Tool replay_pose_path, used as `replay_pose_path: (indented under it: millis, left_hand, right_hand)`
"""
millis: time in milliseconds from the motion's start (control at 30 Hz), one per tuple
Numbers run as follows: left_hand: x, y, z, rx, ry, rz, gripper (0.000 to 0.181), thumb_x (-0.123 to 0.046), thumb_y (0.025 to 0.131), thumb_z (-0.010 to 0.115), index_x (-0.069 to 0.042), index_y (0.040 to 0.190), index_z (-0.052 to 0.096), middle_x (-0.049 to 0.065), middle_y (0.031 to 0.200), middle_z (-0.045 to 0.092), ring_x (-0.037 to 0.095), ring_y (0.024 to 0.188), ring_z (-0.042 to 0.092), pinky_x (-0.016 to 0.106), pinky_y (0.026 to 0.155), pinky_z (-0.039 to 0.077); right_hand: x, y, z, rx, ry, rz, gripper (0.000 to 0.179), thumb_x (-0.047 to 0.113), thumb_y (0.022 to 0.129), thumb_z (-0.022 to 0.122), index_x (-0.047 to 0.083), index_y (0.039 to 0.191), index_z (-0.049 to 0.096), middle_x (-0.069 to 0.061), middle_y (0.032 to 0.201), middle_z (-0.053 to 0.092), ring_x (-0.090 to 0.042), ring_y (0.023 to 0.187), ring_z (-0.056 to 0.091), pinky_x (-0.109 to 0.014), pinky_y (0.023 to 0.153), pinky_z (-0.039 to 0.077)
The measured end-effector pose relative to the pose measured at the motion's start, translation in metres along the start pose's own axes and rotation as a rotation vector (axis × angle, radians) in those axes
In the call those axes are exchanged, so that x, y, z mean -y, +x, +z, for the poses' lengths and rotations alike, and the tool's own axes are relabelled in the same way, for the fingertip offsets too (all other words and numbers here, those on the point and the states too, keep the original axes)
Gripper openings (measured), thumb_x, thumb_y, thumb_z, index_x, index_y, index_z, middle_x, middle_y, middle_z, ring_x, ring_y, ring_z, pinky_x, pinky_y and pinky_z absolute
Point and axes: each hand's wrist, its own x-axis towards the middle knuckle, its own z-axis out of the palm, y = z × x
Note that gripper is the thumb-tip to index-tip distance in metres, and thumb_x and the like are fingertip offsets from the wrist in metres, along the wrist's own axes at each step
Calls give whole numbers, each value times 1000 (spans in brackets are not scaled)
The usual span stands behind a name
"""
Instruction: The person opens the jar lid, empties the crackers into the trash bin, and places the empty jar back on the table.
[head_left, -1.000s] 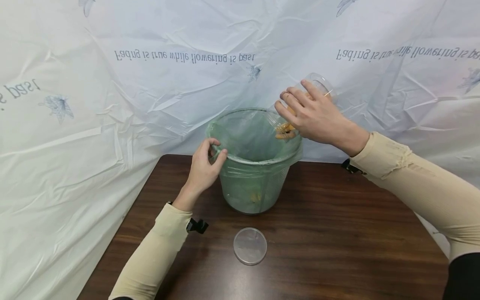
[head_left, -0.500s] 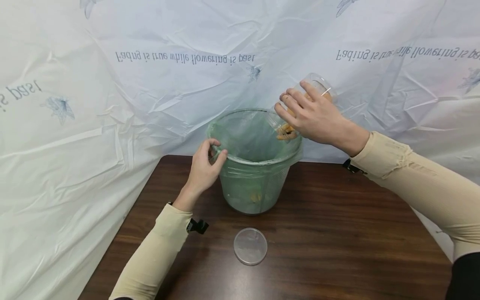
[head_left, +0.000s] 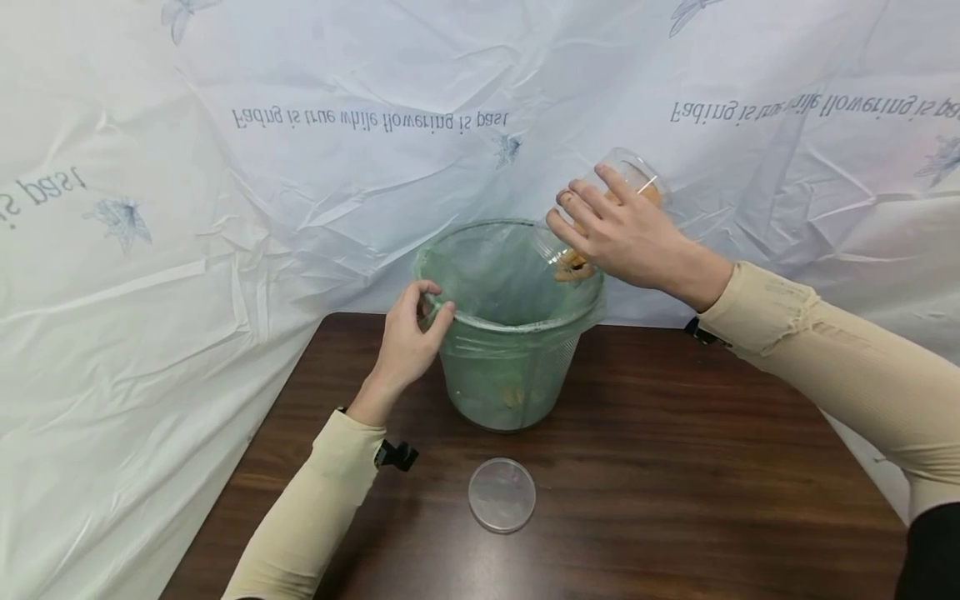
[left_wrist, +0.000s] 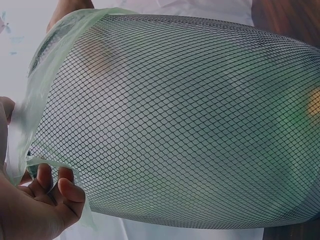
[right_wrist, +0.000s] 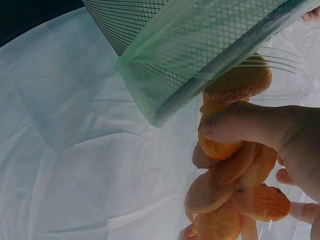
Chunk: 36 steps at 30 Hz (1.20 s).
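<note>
A mesh bin (head_left: 558,375) lined with a thin green bag (head_left: 480,275) stands on the table. At its left rim my left hand (head_left: 408,337) holds the rim and bag, its fingers curled at the bag's edge (left_wrist: 55,162) in the left wrist view. My right hand (head_left: 637,246) grips a clear plastic jar (head_left: 630,158), tilted mouth-down over the bin's right rim. Inside the jar are several orange-brown oval pieces (right_wrist: 212,192), resembling small biscuits; one browner piece (right_wrist: 240,82) sits near the mouth. A round clear lid (head_left: 502,495) lies in front of the bin.
The dark wooden table (head_left: 675,467) has its back edge against a white plastic sheet (head_left: 337,183) printed with text and flowers. Something yellowish (head_left: 512,396) shows faintly through the bin's lower wall.
The right hand and jar shift very slightly left, and the orange pieces at the jar's mouth sit a little differently. The left hand stays on the rim.
</note>
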Motion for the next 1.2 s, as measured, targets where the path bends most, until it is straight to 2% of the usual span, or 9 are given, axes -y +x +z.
replay_pose_path:
  millis: [100, 200, 267, 333, 433, 567, 767, 900, 1200]
  left_hand:
    - [0, 0, 0, 2, 2, 3, 35, -31, 95, 57, -2, 115, 55, 7, 83, 42, 21, 68, 38, 35, 63, 35]
    - [1, 0, 0, 0, 4, 4, 37, -31, 95, 57, -1, 116, 55, 7, 83, 42, 21, 69, 38, 34, 63, 35]
    - [0, 0, 0, -2, 3, 4, 38, -31, 95, 57, 0, 116, 55, 7, 83, 42, 21, 69, 38, 34, 63, 35]
    - [1, 0, 0, -4, 3, 5, 38, -30, 95, 58, 0, 116, 55, 7, 83, 42, 21, 69, 39, 33, 63, 34]
    - [1, 0, 1, -9, 4, 8, 36, -30, 94, 58, -1, 115, 55, 7, 83, 42, 21, 69, 39, 33, 63, 34]
    - [1, 1, 0, -13, 4, 10, 34, -30, 95, 57, -2, 114, 56, 6, 83, 43, 20, 69, 39, 33, 62, 35]
    - [2, 1, 0, -7, -2, 8, 34, -30, 95, 58, -2, 115, 55, 7, 82, 42, 21, 69, 39, 34, 62, 34]
    - [1, 2, 0, 2, -5, 4, 31, -31, 96, 56, -7, 115, 55, 7, 83, 42, 21, 69, 38, 34, 62, 34]
    - [2, 1, 0, 0, 5, 9, 29, -30, 96, 56, -7, 114, 54, 7, 83, 41, 21, 69, 38, 34, 63, 34]
  right_hand:
    - [1, 1, -1, -18, 2, 3, 27, 2, 102, 37, -2, 119, 58, -24, 116, 62, -40, 110, 58, -57, 99, 41]
    - [1, 2, -1, -25, 2, 2, 31, 2, 102, 31, -1, 118, 58, -24, 116, 63, -39, 110, 59, -57, 100, 41]
    - [0, 2, 0, -11, -1, -1, 27, 2, 101, 37, -2, 120, 57, -24, 117, 62, -40, 111, 58, -57, 100, 41]
    - [0, 1, 2, -2, -1, -2, 26, 9, 99, 48, -3, 121, 55, -25, 117, 61, -41, 111, 58, -58, 100, 41]
    - [-1, 0, 1, 1, 4, -3, 35, 21, 96, 58, -4, 121, 55, -26, 117, 61, -41, 111, 58, -59, 99, 42]
    - [-2, 1, 2, 8, 3, -11, 46, 33, 94, 62, -4, 121, 55, -27, 116, 61, -42, 111, 58, -59, 98, 42]
    - [-2, 2, 2, 16, 15, -15, 49, 35, 94, 60, -4, 122, 54, -27, 117, 60, -42, 112, 57, -60, 99, 40]
    - [-2, 3, 1, 17, 15, -20, 44, 30, 94, 60, -4, 121, 54, -27, 117, 60, -43, 111, 56, -60, 99, 40]
    - [0, 4, 0, 9, 15, -6, 65, 35, 74, 83, -2, 121, 56, -25, 119, 60, -40, 113, 56, -58, 102, 39]
